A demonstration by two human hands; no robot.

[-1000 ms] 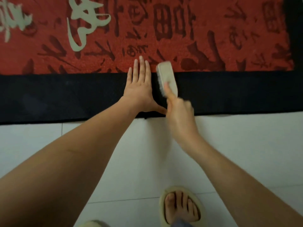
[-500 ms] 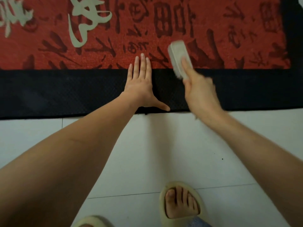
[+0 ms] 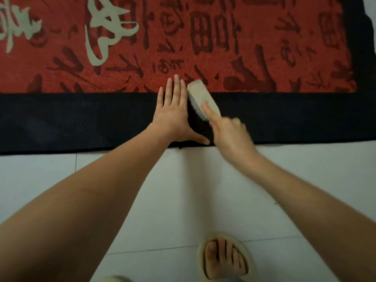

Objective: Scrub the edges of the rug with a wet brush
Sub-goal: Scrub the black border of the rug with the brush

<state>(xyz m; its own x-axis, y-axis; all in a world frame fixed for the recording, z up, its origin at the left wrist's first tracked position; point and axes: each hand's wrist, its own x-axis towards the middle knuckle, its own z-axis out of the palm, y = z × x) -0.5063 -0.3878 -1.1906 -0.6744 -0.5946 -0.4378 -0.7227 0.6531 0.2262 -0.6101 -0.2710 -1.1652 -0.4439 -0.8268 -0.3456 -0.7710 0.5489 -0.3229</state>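
Gripping a pale scrub brush [image 3: 203, 99] on the rug's black border [image 3: 81, 119], the right hand [image 3: 232, 135] curls round it beside the flat left hand [image 3: 175, 117], fingers straight, thumb splayed.

One head-worn view looks steeply down, close over the rug [image 3: 81, 119] edge and tiled floor [image 3: 183, 190].

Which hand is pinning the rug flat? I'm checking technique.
The left hand, fingers straight, palm down on the black border; the right hand grips the brush.
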